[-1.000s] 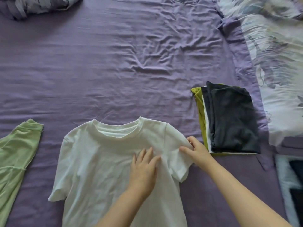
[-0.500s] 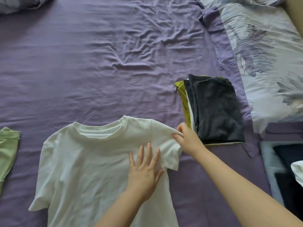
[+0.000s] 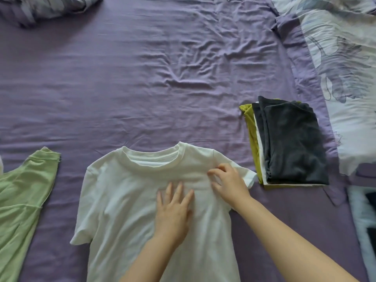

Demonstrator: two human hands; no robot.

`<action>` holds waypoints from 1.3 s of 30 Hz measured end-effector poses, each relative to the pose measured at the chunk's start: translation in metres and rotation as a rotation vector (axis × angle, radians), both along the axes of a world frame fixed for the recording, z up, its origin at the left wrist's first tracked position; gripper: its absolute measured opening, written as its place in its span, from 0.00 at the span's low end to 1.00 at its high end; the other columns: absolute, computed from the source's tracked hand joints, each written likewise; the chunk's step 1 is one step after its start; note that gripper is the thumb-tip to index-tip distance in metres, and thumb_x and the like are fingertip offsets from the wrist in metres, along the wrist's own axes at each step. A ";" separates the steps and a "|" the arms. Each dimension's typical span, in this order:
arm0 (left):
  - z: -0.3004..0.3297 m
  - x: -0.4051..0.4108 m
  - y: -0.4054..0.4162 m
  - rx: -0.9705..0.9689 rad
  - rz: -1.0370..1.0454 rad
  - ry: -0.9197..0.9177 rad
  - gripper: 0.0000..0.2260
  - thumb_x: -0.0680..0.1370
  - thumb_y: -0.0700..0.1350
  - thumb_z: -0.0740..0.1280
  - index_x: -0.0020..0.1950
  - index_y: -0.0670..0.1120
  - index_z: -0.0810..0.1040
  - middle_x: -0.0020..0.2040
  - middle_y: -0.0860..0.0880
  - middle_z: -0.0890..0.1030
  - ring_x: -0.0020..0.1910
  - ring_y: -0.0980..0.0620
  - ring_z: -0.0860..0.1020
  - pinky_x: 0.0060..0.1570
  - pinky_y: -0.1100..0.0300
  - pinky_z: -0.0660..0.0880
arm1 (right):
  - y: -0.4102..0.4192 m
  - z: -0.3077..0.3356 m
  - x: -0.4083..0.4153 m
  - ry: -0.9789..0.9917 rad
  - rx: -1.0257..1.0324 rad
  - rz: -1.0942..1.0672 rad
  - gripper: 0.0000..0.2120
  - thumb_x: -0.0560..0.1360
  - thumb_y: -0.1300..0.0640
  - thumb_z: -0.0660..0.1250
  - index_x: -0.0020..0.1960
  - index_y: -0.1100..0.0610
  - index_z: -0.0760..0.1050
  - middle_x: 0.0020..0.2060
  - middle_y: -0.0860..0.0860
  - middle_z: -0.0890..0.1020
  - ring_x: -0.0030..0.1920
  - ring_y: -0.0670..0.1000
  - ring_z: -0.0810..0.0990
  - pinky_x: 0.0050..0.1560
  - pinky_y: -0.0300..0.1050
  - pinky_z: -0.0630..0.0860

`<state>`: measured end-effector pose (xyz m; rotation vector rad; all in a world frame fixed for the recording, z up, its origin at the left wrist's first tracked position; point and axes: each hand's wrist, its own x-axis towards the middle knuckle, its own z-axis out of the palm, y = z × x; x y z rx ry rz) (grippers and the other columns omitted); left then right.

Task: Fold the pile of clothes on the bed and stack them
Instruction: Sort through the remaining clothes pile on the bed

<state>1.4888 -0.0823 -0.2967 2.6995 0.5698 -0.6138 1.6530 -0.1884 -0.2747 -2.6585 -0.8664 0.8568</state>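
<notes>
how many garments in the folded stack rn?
3 visible in the folded stack, right of the flat white cotton t-shirt: dark grey folded garment on top, thin white layer beneath, olive-green garment at the bottom. More may be hidden underneath.

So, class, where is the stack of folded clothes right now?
In the head view, the stack of folded clothes lies on the purple sheet at right, just beyond the white T-shirt sleeve, near the right hand.
</notes>
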 end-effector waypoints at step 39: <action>0.042 -0.120 0.279 -0.278 0.676 -0.249 0.06 0.73 0.51 0.70 0.44 0.52 0.76 0.43 0.52 0.77 0.48 0.48 0.76 0.43 0.58 0.68 | 0.202 -0.012 -0.176 -0.012 -0.090 0.320 0.36 0.71 0.26 0.48 0.74 0.33 0.37 0.76 0.48 0.34 0.76 0.55 0.34 0.72 0.65 0.45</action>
